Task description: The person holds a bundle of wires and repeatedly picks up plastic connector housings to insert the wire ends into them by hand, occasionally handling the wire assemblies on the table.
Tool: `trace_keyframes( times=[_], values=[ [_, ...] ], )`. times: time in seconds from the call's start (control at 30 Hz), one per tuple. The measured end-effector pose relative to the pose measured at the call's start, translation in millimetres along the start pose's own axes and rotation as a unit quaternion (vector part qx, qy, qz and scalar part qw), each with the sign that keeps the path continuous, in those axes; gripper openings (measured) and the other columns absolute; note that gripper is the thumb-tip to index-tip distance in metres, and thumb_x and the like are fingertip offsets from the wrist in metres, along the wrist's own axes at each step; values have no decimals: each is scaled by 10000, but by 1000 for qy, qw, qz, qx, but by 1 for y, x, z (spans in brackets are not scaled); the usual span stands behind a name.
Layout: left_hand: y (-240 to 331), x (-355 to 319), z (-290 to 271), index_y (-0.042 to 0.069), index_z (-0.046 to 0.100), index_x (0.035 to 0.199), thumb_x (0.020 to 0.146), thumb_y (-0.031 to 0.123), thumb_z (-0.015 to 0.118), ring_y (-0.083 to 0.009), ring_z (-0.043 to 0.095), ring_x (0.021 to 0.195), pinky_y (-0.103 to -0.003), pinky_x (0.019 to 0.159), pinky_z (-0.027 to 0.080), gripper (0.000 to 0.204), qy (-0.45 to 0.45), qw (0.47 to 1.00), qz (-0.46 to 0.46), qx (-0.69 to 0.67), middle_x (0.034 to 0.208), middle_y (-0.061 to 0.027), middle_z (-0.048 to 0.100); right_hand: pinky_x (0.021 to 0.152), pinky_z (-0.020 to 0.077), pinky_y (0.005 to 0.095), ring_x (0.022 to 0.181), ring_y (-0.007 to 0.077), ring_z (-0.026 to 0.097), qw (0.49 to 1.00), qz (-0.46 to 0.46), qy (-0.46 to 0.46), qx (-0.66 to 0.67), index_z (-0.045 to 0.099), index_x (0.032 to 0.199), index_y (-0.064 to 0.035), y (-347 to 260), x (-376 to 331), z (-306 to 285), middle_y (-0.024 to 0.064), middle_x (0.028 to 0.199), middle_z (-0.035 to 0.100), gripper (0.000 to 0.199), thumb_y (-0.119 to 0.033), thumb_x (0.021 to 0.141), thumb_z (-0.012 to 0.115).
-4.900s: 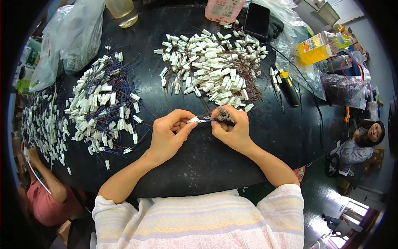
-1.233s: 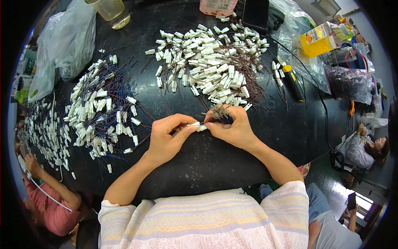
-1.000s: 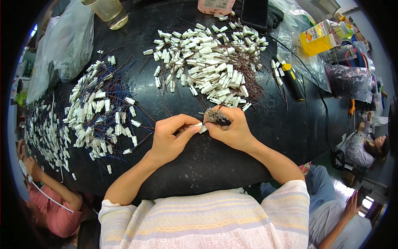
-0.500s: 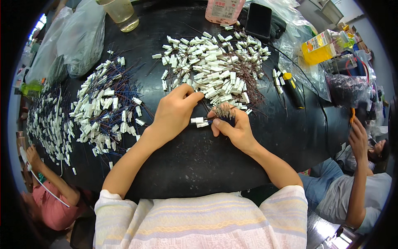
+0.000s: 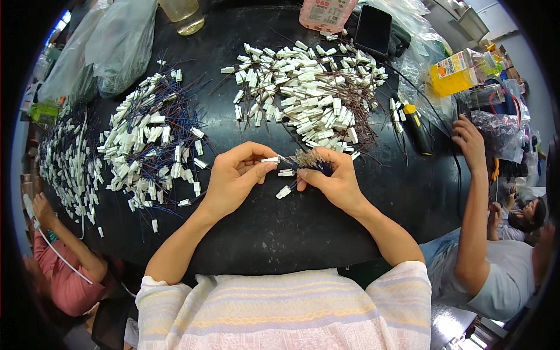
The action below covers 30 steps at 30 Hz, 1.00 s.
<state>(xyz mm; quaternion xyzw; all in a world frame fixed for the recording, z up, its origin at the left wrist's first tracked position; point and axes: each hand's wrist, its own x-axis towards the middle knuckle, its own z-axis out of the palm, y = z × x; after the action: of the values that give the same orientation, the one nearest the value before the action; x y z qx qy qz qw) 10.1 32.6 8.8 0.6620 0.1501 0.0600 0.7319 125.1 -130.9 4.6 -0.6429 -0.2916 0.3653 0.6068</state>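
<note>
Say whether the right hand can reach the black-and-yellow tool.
Probably yes: nothing seems to stand between the right hand and the black-and-yellow tool, though that hand holds a wire bundle.

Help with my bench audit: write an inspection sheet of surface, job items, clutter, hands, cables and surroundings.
Surface: black tabletop, pale specks toward the front.
Job's things: white plastic connectors with reddish-brown wires heaped at centre; white plastic connectors with blue wires heaped at left.
Clutter: black-and-yellow handheld tool, transparent bottle of yellow liquid, pink container, translucent plastic bag.
Left hand: pinches a white rectangular connector.
Right hand: grips a bundle of dark-blue wires with grey-brown ends; two white connectors show beside its fingers.
Cables: thin black cable at right; white cable at far left.
Surroundings: co-worker in pink at left; co-worker in a pale shirt at right.
</note>
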Motion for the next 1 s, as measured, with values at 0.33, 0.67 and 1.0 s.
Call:
trace_keyframes(
  times=[0.33,0.67,1.0],
  values=[
    [0,-4,-2,-40,580,957,829,30,586,-36,463,612,-168,545,377,146,24,1000,13,4,749,-15,562,561,420,210,576,89,569,999,-7,-18,-44,581,721,12,-5,0,2,48,620,605,28,0,745,587],
    [-2,-3,-2,-38,590,979,842,50,575,-35,470,589,-165,516,369,164,12,999,9,-35,768,-42,598,559,420,206,568,84,560,999,-1,-24,-40,575,732,12,-1,-1,-1,37,632,596,37,-10,756,593],
    [-11,-6,5,-45,601,955,839,49,576,-37,466,542,-173,474,369,151,-21,1000,-10,-15,731,-46,612,487,397,201,525,49,513,999,-18,25,-35,583,818,13,1,-3,3,10,589,571,90,-24,749,628]
  ],
)
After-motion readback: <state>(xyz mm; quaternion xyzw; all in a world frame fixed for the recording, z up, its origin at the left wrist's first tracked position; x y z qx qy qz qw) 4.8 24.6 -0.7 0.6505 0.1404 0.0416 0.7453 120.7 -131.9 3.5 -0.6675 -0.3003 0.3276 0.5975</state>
